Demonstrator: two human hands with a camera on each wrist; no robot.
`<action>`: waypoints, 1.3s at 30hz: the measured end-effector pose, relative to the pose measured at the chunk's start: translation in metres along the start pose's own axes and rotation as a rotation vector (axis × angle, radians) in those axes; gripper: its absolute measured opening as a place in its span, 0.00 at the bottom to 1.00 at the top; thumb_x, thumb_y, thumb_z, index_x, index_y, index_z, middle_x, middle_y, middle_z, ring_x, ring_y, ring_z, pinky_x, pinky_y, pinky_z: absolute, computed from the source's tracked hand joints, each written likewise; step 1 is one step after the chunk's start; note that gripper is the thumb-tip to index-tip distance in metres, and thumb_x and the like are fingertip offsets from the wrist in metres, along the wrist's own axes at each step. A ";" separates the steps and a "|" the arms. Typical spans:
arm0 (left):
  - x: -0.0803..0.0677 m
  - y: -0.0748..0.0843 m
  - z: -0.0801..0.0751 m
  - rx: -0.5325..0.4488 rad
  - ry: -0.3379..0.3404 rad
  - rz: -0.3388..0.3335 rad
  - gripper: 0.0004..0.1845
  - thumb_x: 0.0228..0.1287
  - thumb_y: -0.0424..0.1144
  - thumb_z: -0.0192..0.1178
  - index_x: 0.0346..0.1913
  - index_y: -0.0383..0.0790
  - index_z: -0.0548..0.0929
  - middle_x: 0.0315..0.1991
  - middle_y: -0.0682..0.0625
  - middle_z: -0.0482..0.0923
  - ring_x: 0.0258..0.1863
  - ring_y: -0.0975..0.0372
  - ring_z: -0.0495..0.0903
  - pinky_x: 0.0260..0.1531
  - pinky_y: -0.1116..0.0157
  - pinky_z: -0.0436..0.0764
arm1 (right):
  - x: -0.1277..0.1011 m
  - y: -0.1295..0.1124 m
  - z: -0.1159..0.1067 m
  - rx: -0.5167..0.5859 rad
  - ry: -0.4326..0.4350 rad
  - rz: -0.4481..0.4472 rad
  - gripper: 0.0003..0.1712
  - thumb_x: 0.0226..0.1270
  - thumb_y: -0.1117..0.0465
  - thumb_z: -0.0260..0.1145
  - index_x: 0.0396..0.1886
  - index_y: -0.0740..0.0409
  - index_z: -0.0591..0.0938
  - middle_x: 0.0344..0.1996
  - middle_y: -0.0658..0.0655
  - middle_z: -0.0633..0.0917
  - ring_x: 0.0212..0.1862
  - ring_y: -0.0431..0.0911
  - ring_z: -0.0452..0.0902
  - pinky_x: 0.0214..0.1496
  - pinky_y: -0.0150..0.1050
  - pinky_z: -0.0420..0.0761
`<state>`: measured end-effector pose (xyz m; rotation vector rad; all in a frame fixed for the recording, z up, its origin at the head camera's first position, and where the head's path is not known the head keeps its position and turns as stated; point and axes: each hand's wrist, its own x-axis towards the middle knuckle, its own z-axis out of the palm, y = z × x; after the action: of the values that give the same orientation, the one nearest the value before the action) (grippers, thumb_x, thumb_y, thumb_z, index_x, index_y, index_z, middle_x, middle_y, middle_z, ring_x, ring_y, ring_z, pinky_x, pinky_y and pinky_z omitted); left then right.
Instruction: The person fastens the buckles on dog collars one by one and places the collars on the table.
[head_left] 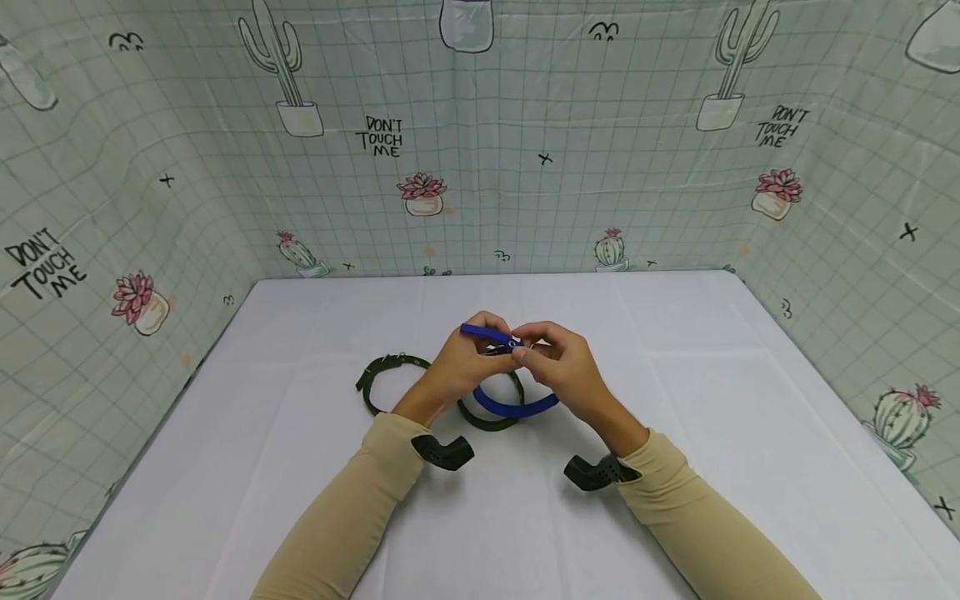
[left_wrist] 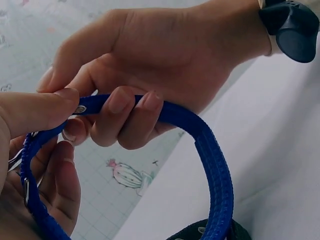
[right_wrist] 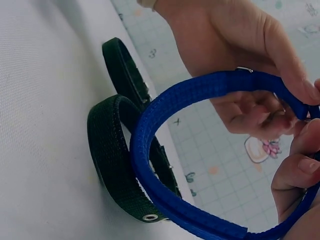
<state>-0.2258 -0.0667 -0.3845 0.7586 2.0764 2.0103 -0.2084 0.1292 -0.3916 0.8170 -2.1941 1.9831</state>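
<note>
- We are pinching the blue collar (head_left: 516, 405) with both hands, raised just above the desk (head_left: 750, 467).
- Our left hand (head_left: 457, 364) is gripping the strap's buckle end; our right hand (head_left: 566, 367) is pinching beside an eyelet (left_wrist: 80, 109).
- We judge that keeping the strap flat helps threading.
- Two black collars (head_left: 390, 375) are lying beneath.

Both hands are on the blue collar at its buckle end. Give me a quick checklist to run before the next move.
1. Left hand grips the blue collar: ok.
2. Right hand pinches the strap near an eyelet: ok.
3. Collar's lower loop down at the table: ok.
4. Black collars: one lies apart on the left, ok; the other sits against the blue loop, not ok.
5. Buckle state: cannot tell, fingers cover it.
</note>
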 end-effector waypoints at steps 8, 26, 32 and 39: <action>-0.001 0.004 0.007 0.099 0.026 0.020 0.18 0.62 0.32 0.70 0.47 0.36 0.70 0.41 0.43 0.76 0.42 0.57 0.81 0.38 0.65 0.78 | 0.001 -0.003 -0.002 -0.042 0.015 0.043 0.12 0.70 0.62 0.68 0.48 0.64 0.82 0.38 0.61 0.80 0.27 0.43 0.73 0.29 0.33 0.73; -0.003 0.002 0.008 0.095 0.058 0.007 0.18 0.71 0.44 0.64 0.57 0.37 0.83 0.40 0.46 0.81 0.35 0.59 0.78 0.40 0.50 0.80 | 0.002 -0.001 -0.006 0.071 0.180 0.058 0.14 0.74 0.59 0.65 0.46 0.68 0.81 0.24 0.55 0.72 0.23 0.43 0.65 0.23 0.33 0.66; -0.003 0.006 0.014 0.248 0.076 0.025 0.18 0.70 0.48 0.65 0.55 0.41 0.85 0.48 0.51 0.84 0.45 0.58 0.83 0.46 0.58 0.83 | 0.003 -0.002 -0.006 0.013 0.189 0.005 0.14 0.75 0.61 0.64 0.46 0.70 0.81 0.33 0.58 0.79 0.34 0.49 0.72 0.35 0.34 0.75; -0.003 0.006 0.017 0.382 0.089 -0.005 0.19 0.67 0.53 0.66 0.51 0.43 0.87 0.43 0.55 0.85 0.40 0.60 0.81 0.39 0.63 0.81 | 0.002 -0.004 -0.005 0.027 0.147 -0.013 0.13 0.75 0.62 0.63 0.46 0.70 0.80 0.37 0.61 0.80 0.38 0.48 0.78 0.41 0.34 0.78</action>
<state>-0.2142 -0.0530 -0.3807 0.7277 2.5503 1.6902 -0.2102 0.1328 -0.3867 0.6630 -2.0803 2.0017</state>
